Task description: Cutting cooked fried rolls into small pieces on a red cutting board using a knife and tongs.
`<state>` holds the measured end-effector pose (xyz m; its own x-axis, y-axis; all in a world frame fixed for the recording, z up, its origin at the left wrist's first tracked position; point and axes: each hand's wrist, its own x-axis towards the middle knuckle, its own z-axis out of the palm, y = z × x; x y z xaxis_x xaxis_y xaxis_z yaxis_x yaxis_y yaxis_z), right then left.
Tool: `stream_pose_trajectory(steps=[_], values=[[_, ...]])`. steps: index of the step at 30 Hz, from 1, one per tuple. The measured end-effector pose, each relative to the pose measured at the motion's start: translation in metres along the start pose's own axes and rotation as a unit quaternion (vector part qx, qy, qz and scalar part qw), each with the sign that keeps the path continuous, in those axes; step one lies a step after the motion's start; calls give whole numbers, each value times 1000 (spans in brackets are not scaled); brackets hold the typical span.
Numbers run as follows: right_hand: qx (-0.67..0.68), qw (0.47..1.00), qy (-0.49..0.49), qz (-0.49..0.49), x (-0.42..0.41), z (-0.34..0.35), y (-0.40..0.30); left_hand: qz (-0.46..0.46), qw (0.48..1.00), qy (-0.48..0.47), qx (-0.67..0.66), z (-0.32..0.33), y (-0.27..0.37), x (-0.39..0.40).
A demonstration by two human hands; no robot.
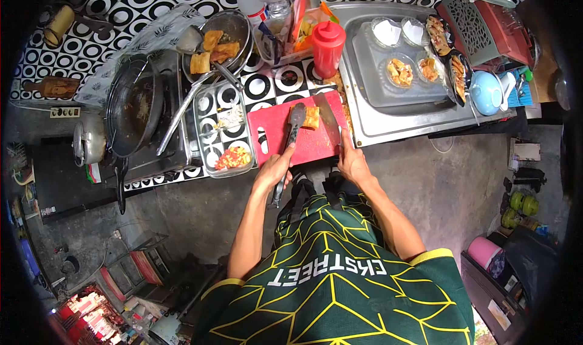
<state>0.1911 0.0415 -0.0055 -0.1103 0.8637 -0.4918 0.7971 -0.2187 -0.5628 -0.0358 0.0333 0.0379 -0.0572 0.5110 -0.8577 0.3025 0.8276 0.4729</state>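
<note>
My left hand [274,168] grips black tongs [294,124], whose tips rest on or beside a golden-brown fried piece of food [311,117] on the red cutting board [273,115]. In my right hand [353,163] is a kitchen knife [329,117], its blade over the board just right of the fried piece. Left of the board, a clear rectangular container [248,137] holds chopped red and yellow pieces. A strainer [248,28] further back bears several fried pieces [200,63] and a utensil.
A red squeeze bottle [328,49] stands behind the board. To the right, the steel sink [364,133] holds a tray [378,90] with small plastic cups and black dishes of food. A black wok [157,112] sits on the left. A blue bowl [486,92] is at the far right.
</note>
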Motion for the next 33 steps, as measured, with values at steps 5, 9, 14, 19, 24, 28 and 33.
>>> stream_pose_trajectory(steps=[5,9,14,19,24,28,33], values=[[-14,1000,-8,-5,6,0,10,36,995,21,90,7,12,16],[-12,1000,11,-19,-4,-1,-6,34,996,36,80,17,1,13],[-8,998,55,-25,2,15,-10,30,997,35,60,30,-7,4],[-22,992,113,-49,17,18,-16,35,997,24,62,33,-11,2],[-44,992,113,-45,35,24,-15,41,997,14,66,34,-20,-2],[-58,991,105,-54,41,19,-17,41,997,-1,72,34,-21,-13],[-23,993,89,-77,57,5,-3,39,998,26,42,32,-33,-16]])
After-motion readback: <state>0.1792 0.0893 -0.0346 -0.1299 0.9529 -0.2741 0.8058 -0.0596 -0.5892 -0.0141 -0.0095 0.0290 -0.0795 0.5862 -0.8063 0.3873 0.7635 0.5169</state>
